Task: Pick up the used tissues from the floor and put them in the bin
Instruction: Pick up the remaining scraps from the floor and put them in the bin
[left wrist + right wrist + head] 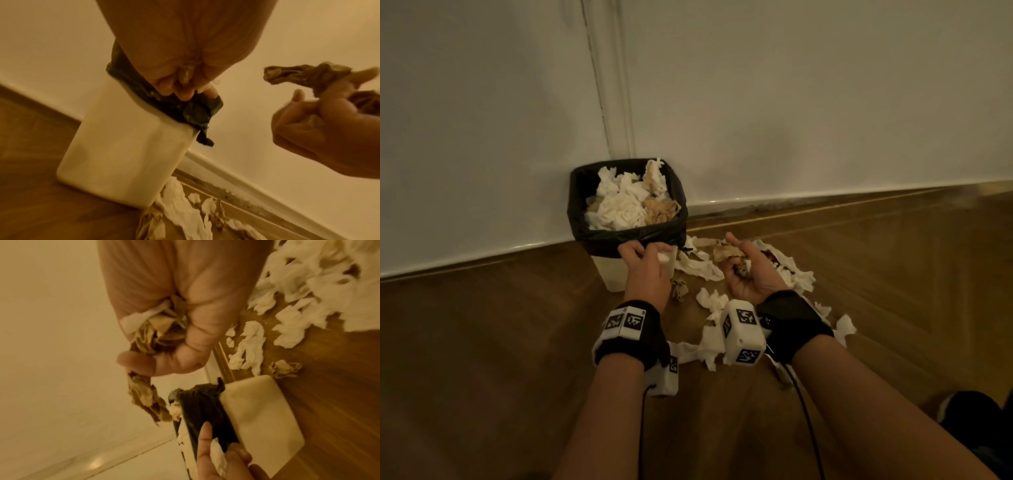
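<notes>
A white bin (616, 274) with a black liner (592, 236) stands against the wall, heaped with crumpled tissues (619, 205). My left hand (645, 255) is at the bin's front rim and pinches a small white tissue (663, 257), also seen between its fingers (218, 456). To the right of the bin, my right hand (739, 269) is raised palm-up and grips a wad of brown-stained tissue (156, 334), a tail of which hangs out (304, 74). White tissues (714, 301) and a brown one (678, 289) lie strewn on the wood floor under and around both hands.
The white wall and baseboard (825, 198) run right behind the bin. More tissue scraps (801, 277) spread to the right and toward me (709, 346). A dark shape (969, 414) sits at the lower right. Thin cables trail from both wrist cameras.
</notes>
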Available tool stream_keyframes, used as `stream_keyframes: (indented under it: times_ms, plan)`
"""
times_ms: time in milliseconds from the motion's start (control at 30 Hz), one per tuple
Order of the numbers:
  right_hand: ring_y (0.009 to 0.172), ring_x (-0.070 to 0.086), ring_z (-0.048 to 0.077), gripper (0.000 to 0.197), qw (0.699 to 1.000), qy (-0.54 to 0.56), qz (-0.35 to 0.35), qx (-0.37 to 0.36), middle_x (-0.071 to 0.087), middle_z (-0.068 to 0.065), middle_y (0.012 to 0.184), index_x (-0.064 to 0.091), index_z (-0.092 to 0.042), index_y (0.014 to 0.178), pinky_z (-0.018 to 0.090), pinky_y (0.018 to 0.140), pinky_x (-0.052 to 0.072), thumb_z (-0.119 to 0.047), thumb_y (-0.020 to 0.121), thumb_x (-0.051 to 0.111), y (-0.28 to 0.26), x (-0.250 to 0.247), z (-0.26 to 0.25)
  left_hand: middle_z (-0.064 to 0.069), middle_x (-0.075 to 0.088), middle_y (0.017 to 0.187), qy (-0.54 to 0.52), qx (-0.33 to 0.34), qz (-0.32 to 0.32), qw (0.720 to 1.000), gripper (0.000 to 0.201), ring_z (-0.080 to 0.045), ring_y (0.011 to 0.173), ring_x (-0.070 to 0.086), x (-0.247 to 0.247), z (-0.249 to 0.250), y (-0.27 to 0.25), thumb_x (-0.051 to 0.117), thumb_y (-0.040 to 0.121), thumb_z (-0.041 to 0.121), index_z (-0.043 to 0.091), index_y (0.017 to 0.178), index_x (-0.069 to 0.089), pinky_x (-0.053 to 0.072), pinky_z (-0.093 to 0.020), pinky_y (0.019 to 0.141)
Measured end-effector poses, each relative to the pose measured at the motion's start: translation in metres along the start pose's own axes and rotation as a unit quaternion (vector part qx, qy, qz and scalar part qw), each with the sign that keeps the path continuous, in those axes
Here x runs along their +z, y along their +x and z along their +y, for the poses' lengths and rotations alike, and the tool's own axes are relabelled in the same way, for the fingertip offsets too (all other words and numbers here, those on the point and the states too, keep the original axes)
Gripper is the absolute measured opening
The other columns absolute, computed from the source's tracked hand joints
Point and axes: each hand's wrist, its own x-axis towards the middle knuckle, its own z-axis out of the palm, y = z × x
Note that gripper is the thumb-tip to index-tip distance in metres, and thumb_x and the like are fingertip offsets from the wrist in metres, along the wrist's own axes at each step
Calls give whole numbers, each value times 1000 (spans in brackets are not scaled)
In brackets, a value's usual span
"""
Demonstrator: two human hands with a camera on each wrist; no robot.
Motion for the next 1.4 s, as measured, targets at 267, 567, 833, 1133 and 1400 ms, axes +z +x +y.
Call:
stream_keyframes:
  times_ms: [267, 567, 833, 1133, 1400]
  plan:
    - [88, 62, 16, 37, 981, -183, -47, -34, 64, 6, 103, 57, -9, 127, 22, 59, 57, -19, 92, 58, 28, 77, 1, -3, 35, 117, -59, 73, 158, 983, 41, -11, 93, 49, -64, 13, 20, 44, 85, -9, 26, 105, 49, 45, -23, 83]
    - [72, 56, 19, 28, 856, -449, 49, -249, 61, 0, 72, 69, -15, 79, 31, 67, 50, -36, 90, 56, 81, 150, 23, -1, 43, 102, -9, 60, 214, 975, 17, -6, 80, 47, -103, 8, 66, 58, 87, 11, 27, 93, 56, 38, -10, 71]
    - [117, 47, 35, 51, 528, -813, -14, -244, 48, 21, 132, 47, -4, 130, 43, 101, 37, -41, 99, 31, 99, 141, 44, -15, 31, 136, 173, -20, -6, 985, 36, -33, 116, 46, -73, 2, 67, 35, 97, 28, 11, 124, 51, 36, -41, 100]
    - [131, 35, 27, 44, 336, -880, -85, -324, 27, 10, 144, 35, -16, 137, 40, 113, 25, -26, 95, 44, 82, 111, 47, -8, 43, 135, 221, -49, -66, 972, 42, -23, 128, 36, -56, 4, 64, 27, 95, 33, 15, 129, 45, 15, -48, 111]
    - [115, 41, 26, 32, 272, -876, -30, -397, 40, 12, 130, 45, -10, 127, 30, 93, 40, -16, 96, 44, 75, 95, 54, -12, 52, 127, 221, -51, -68, 971, 43, -28, 124, 41, -54, 15, 56, 29, 94, 37, 16, 129, 43, 12, -51, 110]
